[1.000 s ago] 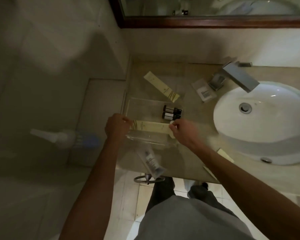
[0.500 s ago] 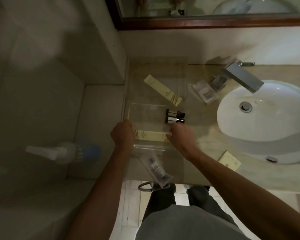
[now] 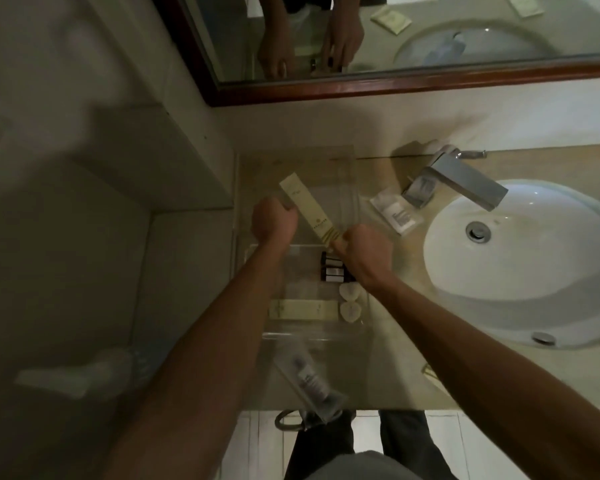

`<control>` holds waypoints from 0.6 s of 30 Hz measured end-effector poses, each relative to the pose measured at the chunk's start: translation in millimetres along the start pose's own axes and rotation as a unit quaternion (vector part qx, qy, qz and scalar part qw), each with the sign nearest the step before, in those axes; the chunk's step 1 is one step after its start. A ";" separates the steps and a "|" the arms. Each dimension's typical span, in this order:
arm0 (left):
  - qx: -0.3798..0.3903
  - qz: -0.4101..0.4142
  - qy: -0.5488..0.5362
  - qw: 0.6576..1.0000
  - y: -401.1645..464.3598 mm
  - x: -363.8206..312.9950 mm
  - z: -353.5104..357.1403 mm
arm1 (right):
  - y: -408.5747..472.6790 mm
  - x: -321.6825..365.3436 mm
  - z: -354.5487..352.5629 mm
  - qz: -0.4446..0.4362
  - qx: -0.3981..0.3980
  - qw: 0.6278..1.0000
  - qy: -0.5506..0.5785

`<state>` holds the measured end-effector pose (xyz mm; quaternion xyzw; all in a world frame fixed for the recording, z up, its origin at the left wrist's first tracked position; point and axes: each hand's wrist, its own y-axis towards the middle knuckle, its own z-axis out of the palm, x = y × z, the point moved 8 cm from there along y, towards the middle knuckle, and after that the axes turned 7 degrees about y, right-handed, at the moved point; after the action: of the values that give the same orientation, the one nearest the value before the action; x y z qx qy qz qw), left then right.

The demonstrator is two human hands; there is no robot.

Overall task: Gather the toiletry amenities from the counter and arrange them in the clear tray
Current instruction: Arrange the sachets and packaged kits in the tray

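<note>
The clear tray point(image 3: 312, 333) sits on the counter's left part. It holds a long cream box point(image 3: 302, 309) along its front, two small dark bottles point(image 3: 333, 270) and two white round pieces point(image 3: 350, 303). A second long cream box point(image 3: 309, 213) lies slanted on the counter just behind the tray. My left hand point(image 3: 274, 221) is curled against its left edge. My right hand point(image 3: 364, 247) pinches its near right end, above the bottles.
A white sachet point(image 3: 395, 214) lies by the faucet point(image 3: 465, 183), left of the sink point(image 3: 520, 258). A plastic-wrapped item point(image 3: 309, 379) hangs over the counter's front edge. My right arm partly hides a cream packet point(image 3: 430, 372). A blurred spray bottle point(image 3: 84, 372) is at lower left.
Both hands let go of the cream box now lying in the tray's front. They moved back over the tray to the slanted box behind it and closed on it.
</note>
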<state>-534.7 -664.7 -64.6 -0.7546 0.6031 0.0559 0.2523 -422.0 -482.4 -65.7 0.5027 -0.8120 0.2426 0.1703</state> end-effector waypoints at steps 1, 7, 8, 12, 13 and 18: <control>0.003 0.002 -0.010 1.000 2.6 -5.1 2.4 | -1.7 1.1 6.4 0.009 0.004 1.000 0.010; 0.030 0.115 0.052 0.992 17.5 -44.7 13.1 | -1.9 48.8 44.0 -0.044 0.050 0.997 0.045; 0.025 0.120 0.055 0.991 17.4 -44.5 10.4 | 0.4 54.4 46.0 -0.051 0.059 0.996 0.049; -0.057 0.075 0.021 0.995 -0.8 -8.1 -16.5 | 19.6 42.2 4.8 -0.048 0.009 0.995 0.084; -0.073 0.064 0.016 0.995 -9.4 5.9 -19.6 | 30.3 32.8 -12.2 -0.048 -0.013 0.995 0.091; -0.031 0.075 -0.011 0.997 -26.8 38.2 0.2 | 90.7 2.6 -30.2 -0.111 0.094 0.987 -0.066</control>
<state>-499.3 -694.4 -71.2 -0.7137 0.6535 0.1016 0.2306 -503.7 -433.1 -59.7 0.6189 -0.7340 0.2637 0.0937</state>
